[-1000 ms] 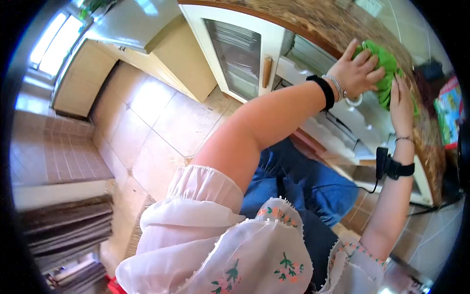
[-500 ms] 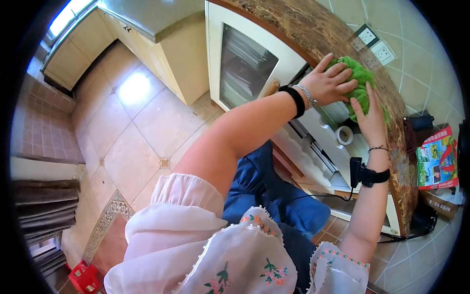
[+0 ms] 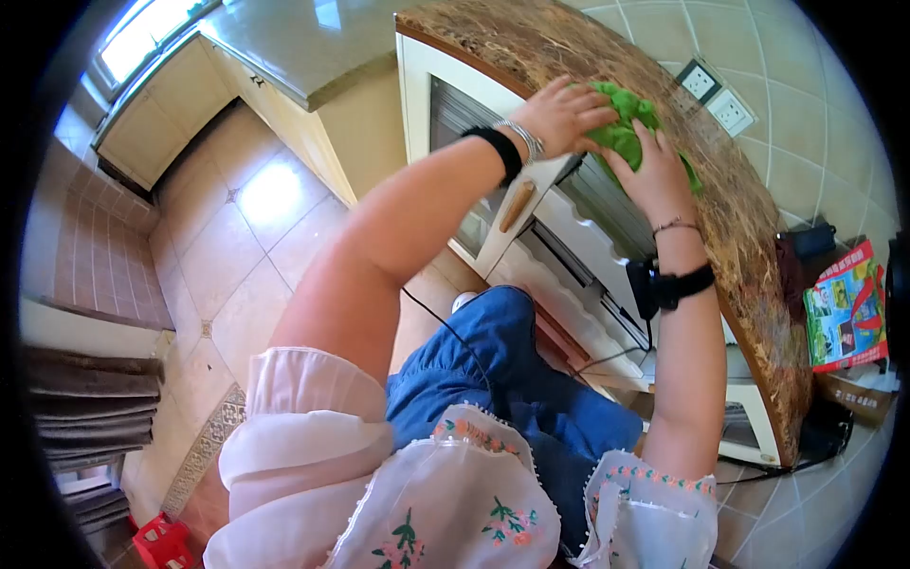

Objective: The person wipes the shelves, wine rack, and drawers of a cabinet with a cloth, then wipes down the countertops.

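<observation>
A bunched green cloth (image 3: 626,133) lies on the brown marble countertop (image 3: 730,218). My left hand (image 3: 567,116) rests on the cloth's left side, its fingers reaching over it. From the right, my right hand (image 3: 652,175) presses the cloth's near side, with the thumb toward my left hand. Both hands hold the cloth between them, and parts of the fingertips are hidden in its folds. A silver bracelet and a black band circle my left wrist. On my right wrist is a black strap with a small device and a cable.
White cabinets (image 3: 486,248) with glass panels and a wooden handle (image 3: 517,206) stand under the countertop. Wall sockets (image 3: 728,112) sit behind it. At the right lie a colourful bag (image 3: 846,308) and a black bag (image 3: 823,427). A grey-topped counter (image 3: 294,47) stands at the left.
Both hands have slid with the green cloth along the countertop, toward the upper left. The view has shifted a little, and the white tape roll in the cabinet is now out of sight.
</observation>
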Demonstrator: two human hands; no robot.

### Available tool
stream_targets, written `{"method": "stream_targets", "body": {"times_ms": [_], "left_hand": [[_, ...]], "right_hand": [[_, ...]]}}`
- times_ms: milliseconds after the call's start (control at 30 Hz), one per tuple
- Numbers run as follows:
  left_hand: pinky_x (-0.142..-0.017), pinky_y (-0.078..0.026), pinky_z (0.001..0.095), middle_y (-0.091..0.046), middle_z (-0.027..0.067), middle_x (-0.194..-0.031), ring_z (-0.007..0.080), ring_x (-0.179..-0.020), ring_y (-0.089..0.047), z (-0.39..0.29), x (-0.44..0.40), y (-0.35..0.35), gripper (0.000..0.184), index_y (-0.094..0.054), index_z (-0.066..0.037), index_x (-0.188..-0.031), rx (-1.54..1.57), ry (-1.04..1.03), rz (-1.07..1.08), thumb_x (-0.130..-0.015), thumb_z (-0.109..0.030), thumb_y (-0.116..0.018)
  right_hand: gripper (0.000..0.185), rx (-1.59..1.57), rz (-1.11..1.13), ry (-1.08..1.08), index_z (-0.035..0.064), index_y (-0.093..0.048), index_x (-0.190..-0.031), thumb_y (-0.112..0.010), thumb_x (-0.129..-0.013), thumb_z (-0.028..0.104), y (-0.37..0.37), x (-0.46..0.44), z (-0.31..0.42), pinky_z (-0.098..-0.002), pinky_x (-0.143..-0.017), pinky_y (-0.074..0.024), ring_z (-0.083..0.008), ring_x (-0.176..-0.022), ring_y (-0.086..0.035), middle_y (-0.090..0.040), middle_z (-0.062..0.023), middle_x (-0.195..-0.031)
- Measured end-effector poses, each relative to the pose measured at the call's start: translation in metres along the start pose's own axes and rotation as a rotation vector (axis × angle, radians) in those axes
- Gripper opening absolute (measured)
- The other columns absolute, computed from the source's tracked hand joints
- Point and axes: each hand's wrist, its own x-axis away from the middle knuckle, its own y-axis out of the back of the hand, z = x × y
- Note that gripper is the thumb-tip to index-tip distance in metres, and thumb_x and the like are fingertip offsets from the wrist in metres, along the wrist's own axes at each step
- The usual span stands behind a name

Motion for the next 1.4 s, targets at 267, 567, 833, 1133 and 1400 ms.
{"method": "stream_targets", "body": {"times_ms": [267, 567, 833, 1133, 1400], "left_hand": [[-0.101, -0.031, 0.0434, -0.040, 0.0153, -0.132, 0.0324, -0.124, -0.036, 0.009, -0.011, 0.009, 0.059, -0.042, -0.009, -0.127, 0.067, -0.043, 0.096, -0.082, -0.046, -0.053], [-0.103, -0.027, 0.0448, -0.034, 0.0120, -0.138, 0.0319, -0.129, -0.028, -0.030, -0.008, 0.028, 0.055, -0.038, -0.013, -0.131, 0.116, 0.131, 0.303, -0.081, -0.026, -0.058], [-0.105, -0.026, 0.0424, -0.033, 0.0178, -0.138, 0.0360, -0.128, -0.028, -0.075, -0.028, 0.039, 0.053, -0.038, -0.007, -0.131, 0.240, 0.087, 0.389, -0.082, -0.019, -0.055], [-0.105, -0.024, 0.0440, -0.029, 0.0241, -0.138, 0.0370, -0.129, -0.027, -0.203, -0.103, 0.032, 0.058, -0.034, 0.002, -0.132, 0.223, -0.099, 0.594, -0.089, -0.036, -0.044], [-0.102, -0.025, 0.0498, -0.036, 0.0238, -0.132, 0.0365, -0.127, -0.030, -0.376, -0.149, 0.012, 0.063, -0.035, 0.005, -0.128, 0.101, -0.182, 0.433, -0.089, -0.044, -0.039]], "right_hand": [[0.074, -0.043, 0.091, -0.047, 0.0134, -0.041, -0.131, -0.048, -0.077, 0.063, 0.000, -0.006, 0.002, -0.0430, -0.096, -0.0363, -0.0322, -0.119, -0.042, -0.043, -0.0202, -0.129], [0.061, -0.141, -0.039, -0.046, 0.0121, -0.045, -0.126, -0.064, -0.075, 0.040, 0.006, 0.030, 0.001, -0.0446, -0.100, -0.0300, -0.0310, -0.122, -0.037, -0.044, -0.0178, -0.127], [0.057, -0.240, 0.011, -0.047, 0.0121, -0.047, -0.125, -0.061, -0.076, 0.038, 0.026, 0.066, -0.036, -0.0410, -0.101, -0.0299, -0.0309, -0.122, -0.039, -0.043, -0.0178, -0.129], [0.052, -0.374, 0.046, -0.193, 0.0060, -0.056, -0.110, -0.058, -0.069, 0.038, 0.080, 0.147, -0.143, -0.0371, -0.089, -0.0425, -0.0298, -0.104, -0.052, -0.054, -0.0163, -0.113], [0.043, -0.435, 0.050, -0.464, 0.0052, -0.056, -0.105, -0.057, -0.069, 0.029, 0.140, 0.241, -0.239, -0.0362, -0.086, -0.0438, -0.0302, -0.099, -0.055, -0.058, -0.0170, -0.107]]}}
